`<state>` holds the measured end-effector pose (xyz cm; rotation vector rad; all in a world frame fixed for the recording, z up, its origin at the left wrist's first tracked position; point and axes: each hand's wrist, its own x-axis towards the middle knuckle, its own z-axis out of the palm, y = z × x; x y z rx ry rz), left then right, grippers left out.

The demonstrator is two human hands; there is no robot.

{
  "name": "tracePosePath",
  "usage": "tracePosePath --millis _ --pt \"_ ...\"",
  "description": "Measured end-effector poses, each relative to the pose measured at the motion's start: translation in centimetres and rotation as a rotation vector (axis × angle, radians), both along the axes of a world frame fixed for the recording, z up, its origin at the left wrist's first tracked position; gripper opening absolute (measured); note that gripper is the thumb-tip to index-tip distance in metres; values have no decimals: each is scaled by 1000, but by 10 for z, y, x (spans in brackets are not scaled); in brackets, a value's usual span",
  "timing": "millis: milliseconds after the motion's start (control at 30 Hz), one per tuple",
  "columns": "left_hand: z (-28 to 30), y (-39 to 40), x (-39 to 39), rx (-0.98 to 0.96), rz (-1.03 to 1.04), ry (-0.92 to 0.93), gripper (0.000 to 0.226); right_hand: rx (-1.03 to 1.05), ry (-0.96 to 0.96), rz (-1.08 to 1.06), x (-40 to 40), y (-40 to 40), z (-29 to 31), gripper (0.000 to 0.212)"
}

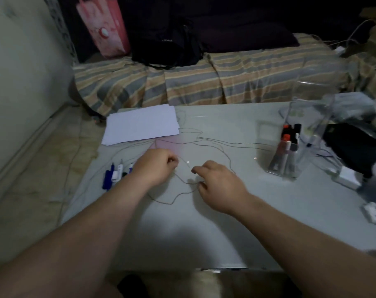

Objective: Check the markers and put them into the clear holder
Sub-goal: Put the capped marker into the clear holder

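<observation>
Two hands: left hand (156, 166), right hand (218, 186). About four markers (116, 174) lie left of the left hand; several more, count unclear, stand in one clear holder (290, 151) right of the right hand.

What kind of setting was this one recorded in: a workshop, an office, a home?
Most likely a home, probably a bedroom or living room. A bed or sofa under a striped cover runs behind the low table, with a pink gift bag and a black bag resting on it.

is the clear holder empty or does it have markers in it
Not empty: several markers stand inside the clear holder, caps up.
</observation>
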<state>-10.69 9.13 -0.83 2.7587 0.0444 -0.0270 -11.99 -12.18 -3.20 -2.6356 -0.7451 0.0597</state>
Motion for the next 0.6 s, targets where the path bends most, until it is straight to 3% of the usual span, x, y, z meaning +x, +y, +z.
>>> tracePosePath --millis 100,267,600 --pt "-6 56 -10 104 179 32 16 -29 33 57 -3 22 -8 45" --pt "-16 88 -24 232 153 182 59 -22 24 91 -3 42 -12 43" --pt "-36 83 -18 311 112 148 57 -36 23 88 -1 41 -8 40"
